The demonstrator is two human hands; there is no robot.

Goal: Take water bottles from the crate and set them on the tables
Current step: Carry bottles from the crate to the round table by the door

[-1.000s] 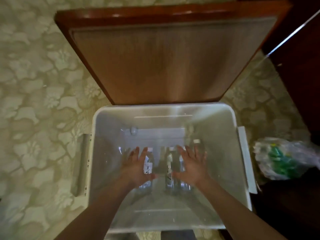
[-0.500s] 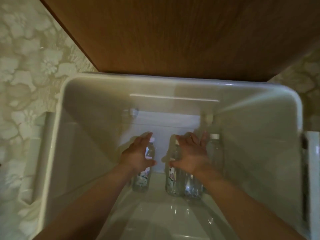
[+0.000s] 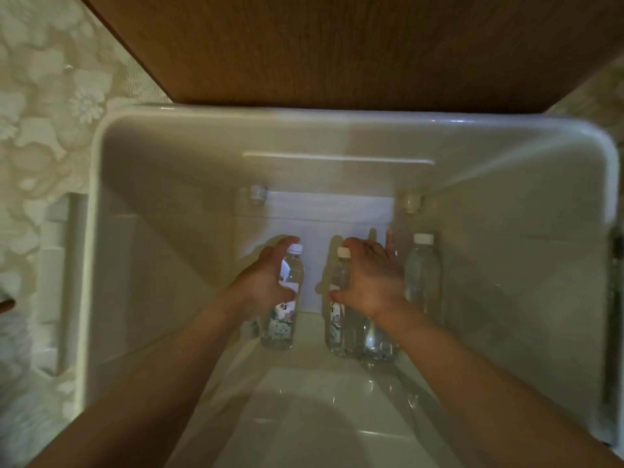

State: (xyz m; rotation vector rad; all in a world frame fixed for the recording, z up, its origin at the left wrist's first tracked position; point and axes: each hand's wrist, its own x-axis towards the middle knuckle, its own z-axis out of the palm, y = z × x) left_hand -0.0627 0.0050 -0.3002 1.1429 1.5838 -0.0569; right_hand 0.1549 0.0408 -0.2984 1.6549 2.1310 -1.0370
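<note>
A deep white plastic crate fills the head view, and several clear water bottles with white caps stand on its floor. My left hand is curled around the left bottle, thumb across its front. My right hand grips the middle bottle just under its cap and covers the top of a second bottle pressed against it. Another bottle stands free just to the right of that hand. All the bottles are upright.
A brown wooden table top overhangs the crate's far rim. Pale floral carpet lies to the left, beside the crate's side handle. The crate walls rise high around both forearms.
The camera has dropped closer over the crate. Both hands went from spread above the bottles down onto them, and the fingers have closed around the left and middle bottles.
</note>
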